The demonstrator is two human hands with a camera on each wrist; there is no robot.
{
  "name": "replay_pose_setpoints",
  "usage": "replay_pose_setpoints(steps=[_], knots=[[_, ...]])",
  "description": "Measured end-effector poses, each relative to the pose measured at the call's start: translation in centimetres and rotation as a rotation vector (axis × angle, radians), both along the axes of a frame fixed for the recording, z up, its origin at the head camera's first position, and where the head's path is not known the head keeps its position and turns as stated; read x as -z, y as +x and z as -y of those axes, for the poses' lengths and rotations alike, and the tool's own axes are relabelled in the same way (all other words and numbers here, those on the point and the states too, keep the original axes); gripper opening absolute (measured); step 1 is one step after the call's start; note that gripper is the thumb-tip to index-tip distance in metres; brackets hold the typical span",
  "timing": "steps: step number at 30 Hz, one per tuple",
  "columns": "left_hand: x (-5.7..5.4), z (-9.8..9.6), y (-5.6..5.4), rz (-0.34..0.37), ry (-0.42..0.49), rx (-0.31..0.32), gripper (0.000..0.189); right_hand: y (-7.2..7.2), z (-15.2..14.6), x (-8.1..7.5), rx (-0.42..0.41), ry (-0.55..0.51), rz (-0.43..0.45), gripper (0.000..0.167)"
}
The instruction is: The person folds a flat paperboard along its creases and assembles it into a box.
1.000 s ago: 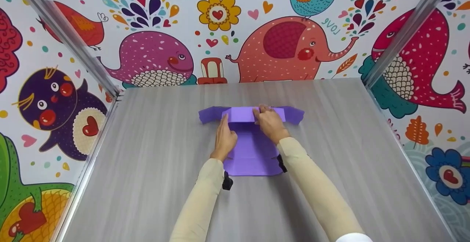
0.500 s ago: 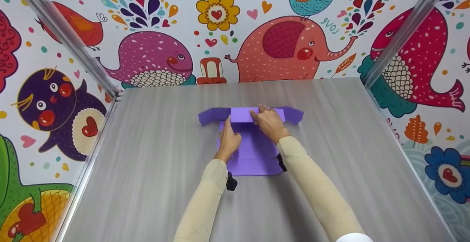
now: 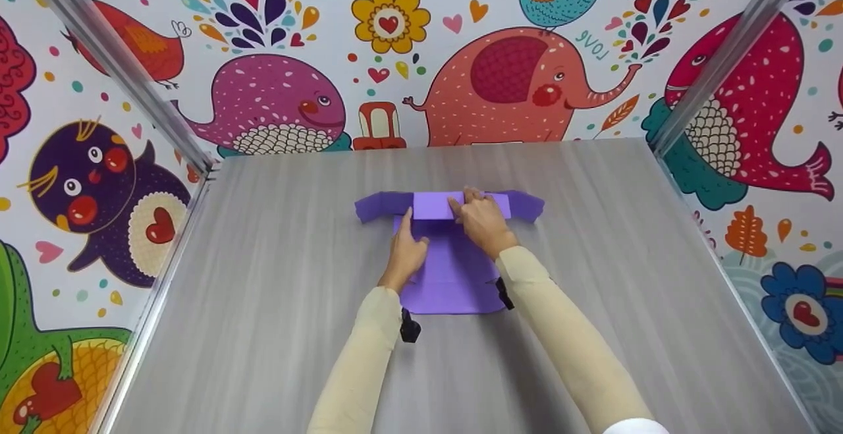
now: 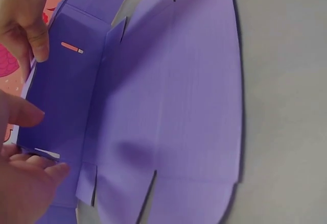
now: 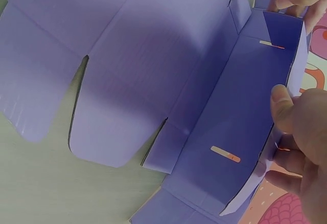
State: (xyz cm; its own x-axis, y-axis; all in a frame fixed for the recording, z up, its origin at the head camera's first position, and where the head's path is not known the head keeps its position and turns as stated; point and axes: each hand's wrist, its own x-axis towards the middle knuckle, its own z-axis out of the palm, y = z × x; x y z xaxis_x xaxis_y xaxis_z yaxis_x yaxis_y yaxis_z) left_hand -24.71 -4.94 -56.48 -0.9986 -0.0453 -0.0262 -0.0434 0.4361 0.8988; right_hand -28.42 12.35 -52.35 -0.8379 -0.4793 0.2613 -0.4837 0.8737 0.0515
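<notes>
A partly folded purple cardboard box (image 3: 461,259) lies on the grey table, its far wall (image 4: 66,91) standing and a narrow flap (image 3: 435,205) bent over along the top. My right hand (image 3: 486,223) grips this wall's top edge right of the middle; in the right wrist view the thumb (image 5: 281,106) is on the inner side, with fingers behind. My left hand (image 3: 407,253) touches the left end of the flap with an extended index finger, its thumb held apart. In the left wrist view, its fingertips (image 4: 59,170) lie near a slot at the wall's end.
Side flaps (image 3: 382,207) of the box stick out at both far corners. Beyond the grey table (image 3: 263,302) rises a wall (image 3: 388,85) printed with cartoon animals. Metal posts (image 3: 118,65) stand at its corners.
My left hand has shifted slightly right and then partly back. The left end of the top flap, flat a second ago, now shows shorter. My right hand has kept its grip in place.
</notes>
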Motion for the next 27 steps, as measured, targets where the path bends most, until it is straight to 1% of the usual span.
replay_pose_setpoints(steps=[3,6,8,12,16,19,23,27], knots=[[0.2,0.4,0.0,0.021,0.018,-0.006,0.073,0.0,-0.1,0.0,0.008,0.019,-0.008,0.035],[0.5,0.8,0.0,0.038,0.029,-0.032,0.070,-0.1,-0.1,-0.1,0.014,0.025,0.008,0.035],[0.7,1.2,-0.1,0.044,0.036,-0.059,0.067,-0.1,-0.1,-0.1,0.018,0.016,0.025,0.034],[1.2,1.9,-0.3,0.044,0.056,-0.131,0.062,-0.1,-0.1,-0.3,0.016,-0.001,0.047,0.034],[1.7,2.5,-0.4,0.104,0.072,-0.189,0.063,0.1,0.0,-0.3,0.016,0.008,0.037,0.034],[2.1,2.7,-0.3,0.141,0.093,-0.207,0.064,0.2,0.0,-0.2,0.023,0.007,0.030,0.034],[2.5,2.6,-0.2,0.140,0.137,-0.220,0.065,0.3,0.1,-0.1,0.018,-0.003,0.040,0.035],[2.7,2.3,-0.3,0.139,0.210,-0.216,0.069,0.3,0.1,-0.1,0.015,-0.009,0.057,0.035]])
